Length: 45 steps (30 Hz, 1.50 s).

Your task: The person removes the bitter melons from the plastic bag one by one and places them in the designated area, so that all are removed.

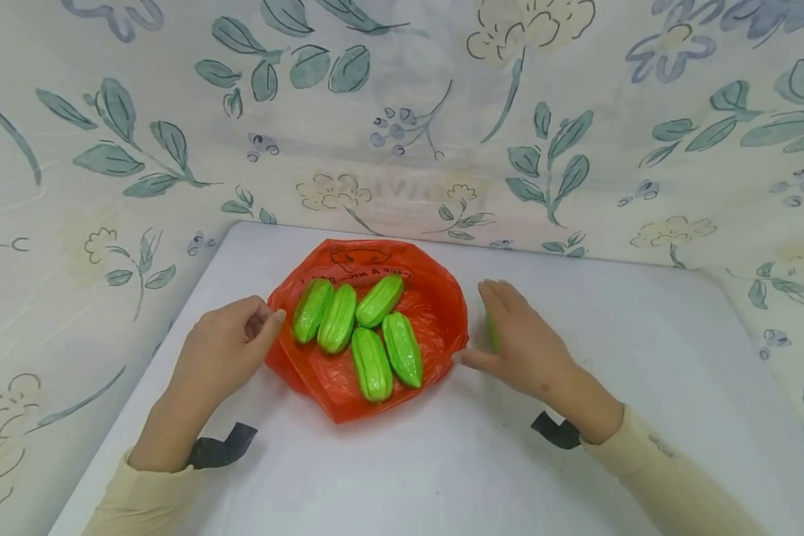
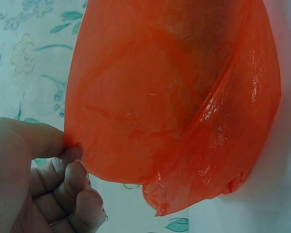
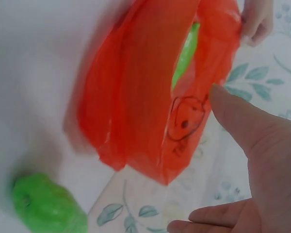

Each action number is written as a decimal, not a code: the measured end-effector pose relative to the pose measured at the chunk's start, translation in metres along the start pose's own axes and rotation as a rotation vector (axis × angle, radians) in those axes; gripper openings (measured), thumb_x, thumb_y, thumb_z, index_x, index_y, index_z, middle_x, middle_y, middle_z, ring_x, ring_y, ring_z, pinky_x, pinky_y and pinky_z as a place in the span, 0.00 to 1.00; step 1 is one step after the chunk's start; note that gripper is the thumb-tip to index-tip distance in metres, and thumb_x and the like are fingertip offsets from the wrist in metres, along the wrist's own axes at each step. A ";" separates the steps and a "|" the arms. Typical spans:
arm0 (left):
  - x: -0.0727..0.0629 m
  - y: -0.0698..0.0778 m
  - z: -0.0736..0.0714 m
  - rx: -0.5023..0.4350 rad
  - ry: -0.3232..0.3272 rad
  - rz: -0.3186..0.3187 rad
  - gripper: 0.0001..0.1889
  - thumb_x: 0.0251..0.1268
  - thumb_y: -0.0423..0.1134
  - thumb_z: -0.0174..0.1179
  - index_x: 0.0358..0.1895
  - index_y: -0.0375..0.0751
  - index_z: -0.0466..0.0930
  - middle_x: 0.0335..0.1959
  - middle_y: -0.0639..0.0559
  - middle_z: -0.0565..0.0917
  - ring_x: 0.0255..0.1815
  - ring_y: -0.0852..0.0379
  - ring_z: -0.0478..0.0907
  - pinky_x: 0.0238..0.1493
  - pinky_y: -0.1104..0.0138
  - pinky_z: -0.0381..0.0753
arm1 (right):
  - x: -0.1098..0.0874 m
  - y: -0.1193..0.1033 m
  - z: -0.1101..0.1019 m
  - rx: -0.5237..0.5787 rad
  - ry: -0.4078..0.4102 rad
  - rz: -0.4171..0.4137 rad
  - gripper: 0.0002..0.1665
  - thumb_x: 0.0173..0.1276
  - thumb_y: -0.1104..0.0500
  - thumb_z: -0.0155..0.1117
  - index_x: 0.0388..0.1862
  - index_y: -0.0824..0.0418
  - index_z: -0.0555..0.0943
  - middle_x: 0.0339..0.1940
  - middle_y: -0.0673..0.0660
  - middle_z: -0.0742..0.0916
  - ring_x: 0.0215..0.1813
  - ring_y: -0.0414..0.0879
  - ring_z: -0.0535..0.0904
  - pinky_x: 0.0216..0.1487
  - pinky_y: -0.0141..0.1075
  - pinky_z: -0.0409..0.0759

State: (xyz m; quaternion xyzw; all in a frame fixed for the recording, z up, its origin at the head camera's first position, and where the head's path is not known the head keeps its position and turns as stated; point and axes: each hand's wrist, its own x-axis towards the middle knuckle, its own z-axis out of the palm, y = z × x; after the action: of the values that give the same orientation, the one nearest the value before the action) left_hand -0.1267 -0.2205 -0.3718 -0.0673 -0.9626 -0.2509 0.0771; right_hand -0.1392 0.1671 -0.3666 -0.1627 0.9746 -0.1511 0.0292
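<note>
An orange-red plastic bag (image 1: 435, 298) stands with its mouth spread wide, and several glossy, ridged, elongated green fruits (image 1: 371, 365) lie inside it. At the bag's left rim, my left hand (image 1: 224, 350) pinches the edge between thumb and index finger, its other fingers curled beneath, as the left wrist view shows. My right hand (image 1: 525, 342) is just right of the bag, thumb spread from extended fingers, holding nothing. Another green fruit (image 3: 48, 204) lies on the white table, apart from the right hand in the right wrist view. In the head view that hand mostly hides it.
The white table (image 1: 402, 476) meets a floral-patterned sheet (image 1: 402, 104) at the back and left. A dark strap end (image 1: 224, 447) sticks out at the left wrist, and another dark strap end (image 1: 556, 430) at the right wrist.
</note>
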 end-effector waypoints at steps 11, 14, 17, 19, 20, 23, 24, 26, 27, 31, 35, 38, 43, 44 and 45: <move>0.000 0.001 0.001 0.006 -0.004 0.002 0.11 0.76 0.43 0.62 0.35 0.41 0.77 0.21 0.53 0.74 0.26 0.52 0.71 0.25 0.63 0.72 | 0.010 -0.026 0.005 -0.063 -0.076 -0.181 0.67 0.61 0.32 0.76 0.83 0.70 0.57 0.83 0.67 0.62 0.83 0.62 0.56 0.76 0.52 0.64; 0.000 0.000 0.001 0.006 0.000 0.003 0.11 0.76 0.43 0.62 0.35 0.42 0.78 0.21 0.54 0.74 0.26 0.52 0.71 0.25 0.64 0.72 | 0.015 -0.032 0.006 -0.086 -0.095 -0.220 0.70 0.59 0.29 0.76 0.83 0.70 0.56 0.84 0.67 0.61 0.84 0.61 0.55 0.78 0.51 0.60; 0.000 0.000 0.002 0.005 0.004 0.006 0.11 0.76 0.43 0.62 0.35 0.42 0.78 0.21 0.54 0.74 0.26 0.52 0.70 0.25 0.64 0.72 | 0.021 -0.037 0.008 -0.103 -0.118 -0.235 0.72 0.57 0.27 0.76 0.83 0.70 0.56 0.83 0.67 0.62 0.83 0.61 0.56 0.78 0.50 0.60; 0.001 -0.001 0.002 0.006 0.005 0.006 0.11 0.76 0.44 0.62 0.35 0.42 0.78 0.21 0.54 0.74 0.26 0.52 0.70 0.25 0.64 0.72 | 0.025 -0.040 0.011 -0.104 -0.134 -0.235 0.72 0.56 0.26 0.76 0.83 0.70 0.57 0.83 0.66 0.63 0.83 0.59 0.57 0.78 0.49 0.61; 0.001 -0.001 0.002 0.007 0.004 0.005 0.11 0.76 0.44 0.62 0.35 0.42 0.78 0.21 0.54 0.74 0.26 0.52 0.70 0.25 0.64 0.72 | 0.027 -0.042 0.013 -0.104 -0.140 -0.234 0.72 0.56 0.26 0.76 0.83 0.69 0.57 0.82 0.66 0.64 0.83 0.59 0.59 0.77 0.48 0.62; 0.002 -0.001 0.001 0.008 0.002 0.005 0.11 0.76 0.44 0.62 0.35 0.42 0.77 0.21 0.54 0.74 0.26 0.52 0.70 0.25 0.64 0.72 | 0.030 -0.046 0.017 -0.097 -0.160 -0.241 0.70 0.57 0.27 0.76 0.82 0.68 0.59 0.81 0.63 0.68 0.81 0.57 0.62 0.76 0.47 0.66; 0.002 -0.001 0.001 0.007 0.003 0.007 0.11 0.76 0.43 0.62 0.35 0.42 0.77 0.21 0.54 0.74 0.26 0.52 0.70 0.25 0.64 0.72 | 0.031 -0.047 0.019 -0.099 -0.166 -0.245 0.69 0.57 0.28 0.77 0.82 0.67 0.60 0.80 0.63 0.70 0.80 0.56 0.64 0.75 0.46 0.67; 0.001 -0.001 0.001 0.005 0.001 0.009 0.11 0.76 0.43 0.62 0.35 0.42 0.77 0.21 0.54 0.74 0.26 0.52 0.70 0.25 0.64 0.71 | 0.032 -0.049 0.022 -0.098 -0.175 -0.255 0.66 0.58 0.30 0.77 0.81 0.67 0.62 0.78 0.63 0.73 0.79 0.56 0.67 0.74 0.46 0.68; 0.001 -0.001 0.001 0.004 -0.001 0.009 0.11 0.76 0.43 0.62 0.35 0.42 0.77 0.21 0.54 0.74 0.26 0.52 0.70 0.25 0.64 0.71 | 0.032 -0.050 0.023 -0.096 -0.181 -0.255 0.64 0.59 0.31 0.78 0.80 0.68 0.63 0.77 0.63 0.74 0.78 0.56 0.68 0.74 0.46 0.69; 0.000 0.000 0.002 0.007 -0.025 -0.012 0.11 0.76 0.43 0.62 0.35 0.43 0.77 0.21 0.54 0.74 0.26 0.52 0.71 0.25 0.64 0.73 | 0.033 -0.053 0.031 -0.089 -0.211 -0.236 0.59 0.60 0.33 0.78 0.77 0.67 0.68 0.72 0.62 0.78 0.74 0.56 0.72 0.71 0.47 0.73; -0.001 -0.001 0.003 0.011 -0.035 -0.027 0.11 0.76 0.44 0.62 0.35 0.43 0.77 0.21 0.54 0.74 0.27 0.52 0.71 0.26 0.64 0.73 | 0.034 -0.055 0.038 -0.095 -0.235 -0.212 0.58 0.59 0.32 0.78 0.76 0.66 0.69 0.70 0.61 0.79 0.72 0.55 0.73 0.68 0.47 0.77; -0.001 -0.002 0.003 0.010 -0.028 -0.022 0.11 0.76 0.44 0.62 0.35 0.43 0.77 0.21 0.54 0.74 0.27 0.52 0.71 0.25 0.64 0.72 | 0.035 -0.056 0.042 -0.093 -0.242 -0.201 0.59 0.59 0.31 0.77 0.77 0.66 0.68 0.71 0.61 0.79 0.72 0.56 0.74 0.68 0.47 0.77; 0.001 -0.002 0.001 0.011 -0.019 -0.014 0.11 0.76 0.44 0.62 0.35 0.43 0.78 0.21 0.54 0.74 0.26 0.52 0.71 0.26 0.64 0.72 | 0.037 -0.059 0.043 -0.072 -0.256 -0.176 0.61 0.60 0.34 0.78 0.79 0.67 0.65 0.72 0.62 0.78 0.71 0.57 0.74 0.68 0.48 0.77; 0.001 -0.002 0.001 0.012 -0.016 -0.013 0.11 0.76 0.44 0.62 0.35 0.43 0.78 0.21 0.54 0.74 0.26 0.52 0.71 0.25 0.64 0.73 | 0.038 -0.060 0.043 -0.069 -0.260 -0.169 0.61 0.61 0.34 0.78 0.80 0.67 0.64 0.72 0.63 0.77 0.72 0.57 0.74 0.68 0.48 0.76; 0.001 -0.002 0.000 0.013 -0.012 -0.011 0.11 0.76 0.43 0.62 0.35 0.43 0.77 0.21 0.54 0.74 0.26 0.52 0.71 0.25 0.64 0.73 | 0.038 -0.060 0.043 -0.068 -0.262 -0.163 0.61 0.61 0.34 0.78 0.80 0.67 0.64 0.73 0.63 0.77 0.72 0.57 0.74 0.68 0.48 0.76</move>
State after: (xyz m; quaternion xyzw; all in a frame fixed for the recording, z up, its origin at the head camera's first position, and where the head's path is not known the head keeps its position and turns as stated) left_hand -0.1280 -0.2217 -0.3726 -0.0630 -0.9651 -0.2444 0.0702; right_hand -0.1523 0.0879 -0.3899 -0.2605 0.9505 -0.0976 0.1382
